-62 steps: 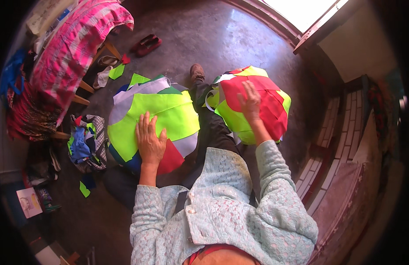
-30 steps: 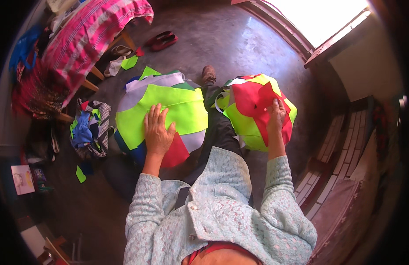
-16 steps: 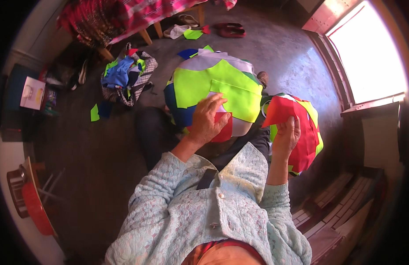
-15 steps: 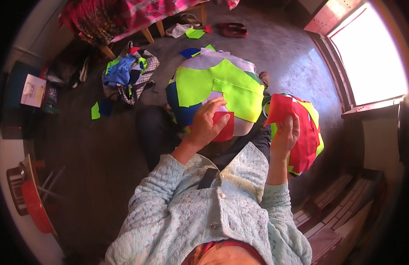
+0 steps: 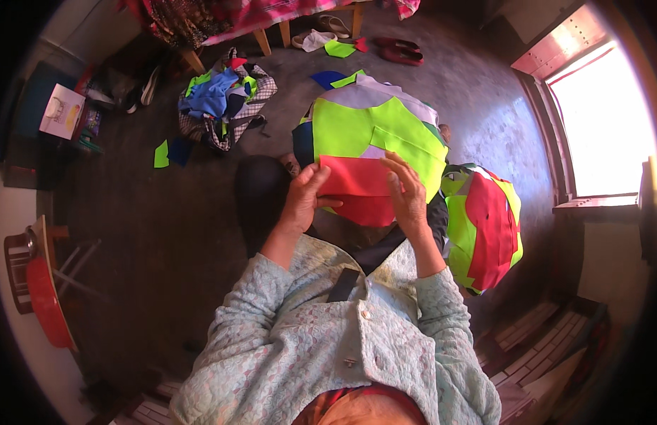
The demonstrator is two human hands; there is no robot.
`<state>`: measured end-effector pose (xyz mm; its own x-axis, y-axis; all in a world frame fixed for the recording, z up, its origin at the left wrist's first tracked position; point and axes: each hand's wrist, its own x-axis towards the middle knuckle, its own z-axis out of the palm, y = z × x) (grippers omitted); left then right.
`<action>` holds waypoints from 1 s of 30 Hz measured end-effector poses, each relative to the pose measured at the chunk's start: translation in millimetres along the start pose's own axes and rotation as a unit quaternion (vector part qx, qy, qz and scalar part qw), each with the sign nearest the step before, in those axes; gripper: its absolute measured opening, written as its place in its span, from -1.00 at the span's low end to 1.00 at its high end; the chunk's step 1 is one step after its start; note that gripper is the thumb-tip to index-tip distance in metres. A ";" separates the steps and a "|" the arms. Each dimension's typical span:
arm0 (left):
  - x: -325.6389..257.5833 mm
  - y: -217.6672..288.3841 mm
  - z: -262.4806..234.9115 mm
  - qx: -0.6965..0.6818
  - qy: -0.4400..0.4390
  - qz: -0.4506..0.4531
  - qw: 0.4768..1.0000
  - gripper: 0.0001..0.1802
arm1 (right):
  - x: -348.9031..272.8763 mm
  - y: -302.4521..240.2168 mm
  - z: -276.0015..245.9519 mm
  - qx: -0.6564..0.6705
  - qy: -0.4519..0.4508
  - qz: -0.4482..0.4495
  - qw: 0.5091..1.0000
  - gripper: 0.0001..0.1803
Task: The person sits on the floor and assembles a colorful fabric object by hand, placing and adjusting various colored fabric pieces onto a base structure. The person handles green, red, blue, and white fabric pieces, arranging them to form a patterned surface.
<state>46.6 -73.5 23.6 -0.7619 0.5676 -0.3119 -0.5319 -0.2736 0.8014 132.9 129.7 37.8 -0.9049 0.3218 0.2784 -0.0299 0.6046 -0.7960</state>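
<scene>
Your left hand and right hand pinch the red cloth at its edges. Sorting step, likely. Next move calls for matching it to a pile.

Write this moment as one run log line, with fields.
left hand: holds red fabric piece | right hand: holds same piece | behind: neon-yellow fabric pile | right side: second pile
</scene>
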 end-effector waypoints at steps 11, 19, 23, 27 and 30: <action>7.2 -9.0 -13.7 0.081 0.127 0.054 0.987 -0.81 | -13.2 10.8 9.5 -0.216 -0.070 -0.108 0.968 -0.42; 13.8 5.0 -24.2 0.117 0.186 0.087 0.972 -0.75 | -13.6 2.4 20.0 -0.260 -0.089 -0.111 0.955 -0.34; 22.3 13.7 -31.6 0.190 0.194 0.115 0.955 -0.70 | -15.8 8.6 25.3 -0.268 -0.090 -0.106 0.953 -0.33; 27.7 6.4 -36.7 0.224 0.204 0.139 0.943 -0.73 | -17.4 9.0 26.6 -0.269 -0.081 -0.103 0.954 -0.31; 28.3 5.0 -32.1 0.239 0.221 0.163 0.931 -0.75 | -19.3 10.1 26.6 -0.262 -0.068 -0.106 0.957 -0.31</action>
<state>10.5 -83.8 2.3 -0.9882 0.1102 -0.1066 -0.1004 0.0605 0.9931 138.8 110.2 10.1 -0.9503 0.0745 0.3022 -0.0345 0.9397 -0.3401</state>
